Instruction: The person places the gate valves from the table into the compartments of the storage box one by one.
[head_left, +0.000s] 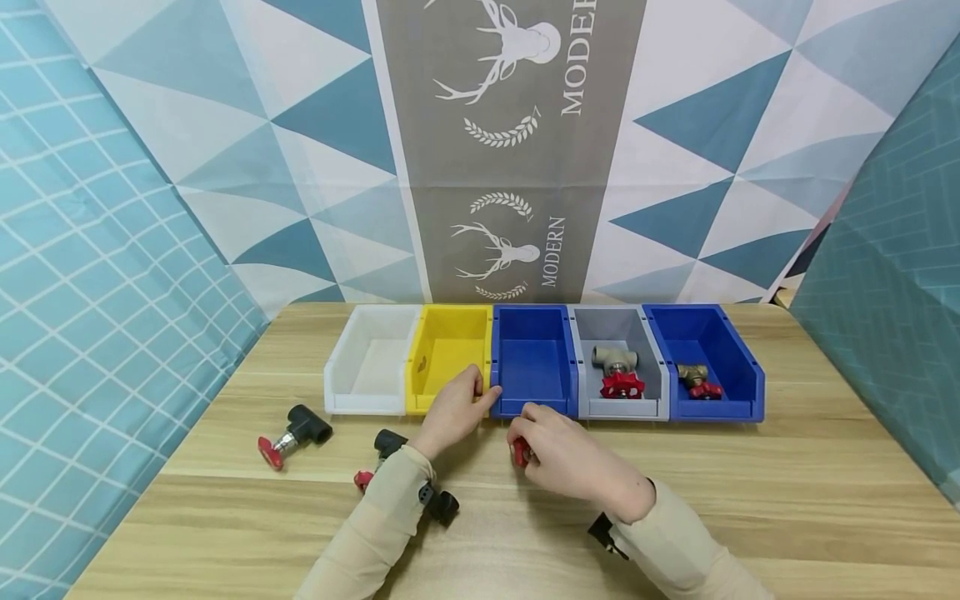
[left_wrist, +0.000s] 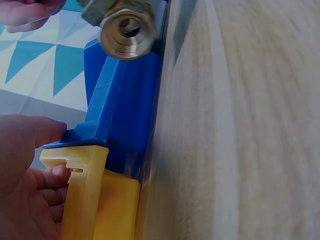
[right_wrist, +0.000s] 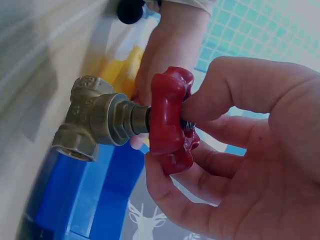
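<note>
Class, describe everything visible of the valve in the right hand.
The valve has a brass-coloured, metallic-looking T-shaped body with a threaded opening, and a narrower neck leading to a glossy red, lobed handwheel. The right hand grips that handwheel, the body pointing away from the palm. It is held in front of the middle blue bin.

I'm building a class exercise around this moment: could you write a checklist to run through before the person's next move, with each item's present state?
1. Right hand holding the red handwheel: ok.
2. Left hand at the join of the yellow bin and middle blue bin: ok.
3. Brass valve inside a bin: not ok, held outside.
4. Markings on its body readable: cannot tell, too blurred.
5. Leftmost black valve inside a bin: not ok, lying on the table.
</note>
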